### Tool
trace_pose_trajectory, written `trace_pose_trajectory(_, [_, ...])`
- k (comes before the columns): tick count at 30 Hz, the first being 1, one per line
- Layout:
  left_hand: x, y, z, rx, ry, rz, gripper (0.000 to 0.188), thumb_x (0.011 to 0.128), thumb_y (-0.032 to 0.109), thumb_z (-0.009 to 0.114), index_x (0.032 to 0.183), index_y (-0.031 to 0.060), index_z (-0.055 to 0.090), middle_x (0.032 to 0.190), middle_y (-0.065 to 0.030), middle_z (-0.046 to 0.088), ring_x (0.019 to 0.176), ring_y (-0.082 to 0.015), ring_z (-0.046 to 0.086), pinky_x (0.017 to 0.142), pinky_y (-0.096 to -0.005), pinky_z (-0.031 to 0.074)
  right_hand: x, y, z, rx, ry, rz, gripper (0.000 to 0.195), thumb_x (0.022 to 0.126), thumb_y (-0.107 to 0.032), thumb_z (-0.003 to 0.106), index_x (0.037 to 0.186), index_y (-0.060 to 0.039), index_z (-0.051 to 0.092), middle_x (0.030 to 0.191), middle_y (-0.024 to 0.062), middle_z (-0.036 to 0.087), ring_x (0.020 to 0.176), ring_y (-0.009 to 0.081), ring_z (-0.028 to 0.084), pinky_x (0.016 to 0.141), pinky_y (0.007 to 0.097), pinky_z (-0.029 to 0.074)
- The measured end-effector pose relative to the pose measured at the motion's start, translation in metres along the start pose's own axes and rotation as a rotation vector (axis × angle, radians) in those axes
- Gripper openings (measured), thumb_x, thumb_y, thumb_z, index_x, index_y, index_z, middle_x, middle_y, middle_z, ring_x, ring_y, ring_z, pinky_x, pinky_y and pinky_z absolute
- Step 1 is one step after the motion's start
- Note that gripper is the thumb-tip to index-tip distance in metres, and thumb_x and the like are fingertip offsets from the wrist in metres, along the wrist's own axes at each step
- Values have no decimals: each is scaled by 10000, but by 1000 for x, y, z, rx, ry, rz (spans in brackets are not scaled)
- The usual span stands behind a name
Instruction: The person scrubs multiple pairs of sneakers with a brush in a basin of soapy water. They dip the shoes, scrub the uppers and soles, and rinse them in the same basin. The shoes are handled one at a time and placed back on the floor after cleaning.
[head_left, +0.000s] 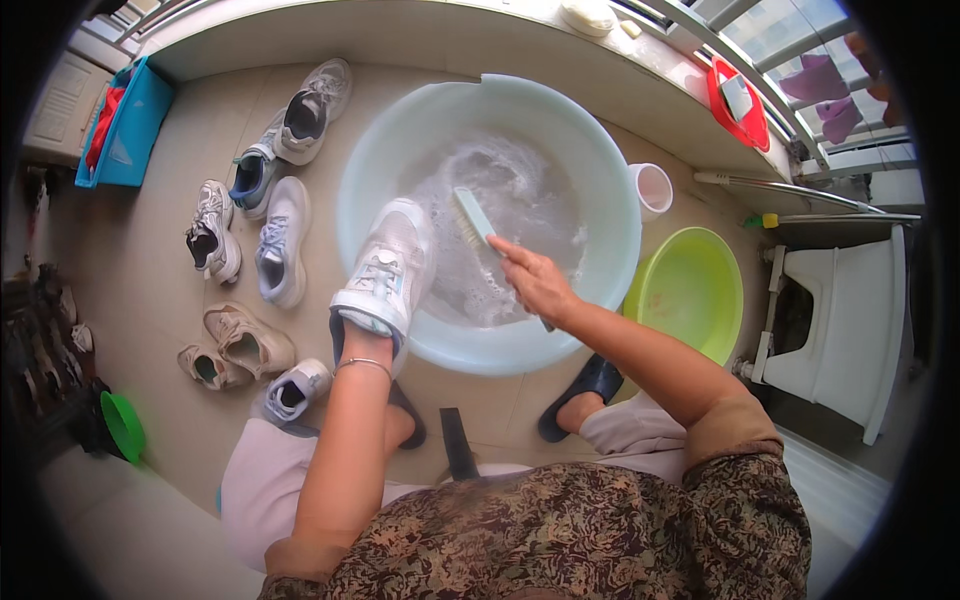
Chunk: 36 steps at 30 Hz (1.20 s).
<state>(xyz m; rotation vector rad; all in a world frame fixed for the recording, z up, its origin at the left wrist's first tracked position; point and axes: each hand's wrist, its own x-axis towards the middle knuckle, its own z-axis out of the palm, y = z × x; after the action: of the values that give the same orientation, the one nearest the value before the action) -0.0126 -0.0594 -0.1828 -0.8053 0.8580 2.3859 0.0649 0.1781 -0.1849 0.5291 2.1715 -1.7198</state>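
A white sneaker (386, 262) is held up over the left rim of a large pale blue basin (367, 142), its toe pointing away from me. My left hand (367, 343) is pushed into its opening, so the fingers are hidden and only the wrist shows. In my right hand (536, 279) is a scrubbing brush (474, 213) with a pale handle and light bristles facing the shoe. The brush is apart from the sneaker, above cloudy, foamy water (499, 169) in the basin.
Several sneakers (281, 240) stand on the tiled floor at left, near a blue bin (135, 127). Right of the basin are a white cup (652, 189), a lime-green basin (686, 292) and a white plastic folding stool (840, 322). The ledge holds a red basket (739, 105).
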Motion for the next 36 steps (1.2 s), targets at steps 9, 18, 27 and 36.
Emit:
trace_pose_trajectory(9, [-3,-7,15,-42,-61,-12,405,992,246,347,1316,33,466,1261,-125,532,1158,-245,506,1014,-338,393,12,-62,71,-761,58,-364,569,861,-5,479,1400,-182,426,878,248,634,732,420,617,661,484,494])
trace_pose_trajectory(18, [-7,-8,14,96,-64,-51,395,991,264,398,1312,42,461,1252,-92,539,1142,-221,519,961,-317,432,-21,-59,77,-549,-122,-358,448,925,-89,464,1369,-155,458,953,271,637,829,459,611,751,494,484])
trace_pose_trajectory(27, [2,-10,-11,57,-133,-19,390,994,271,408,1310,51,471,1222,-103,543,1127,-221,522,957,-340,444,-35,-42,85,-357,-117,-516,562,864,-69,508,1403,-178,393,838,255,639,767,427,629,677,470,498])
trace_pose_trajectory(36, [-3,-6,15,-17,-117,-68,438,1003,279,297,1344,41,432,1345,-128,476,1233,-243,456,1059,-366,342,-2,-43,85,-618,-34,-448,613,851,-50,503,1433,-172,355,811,222,646,717,409,629,648,482,501])
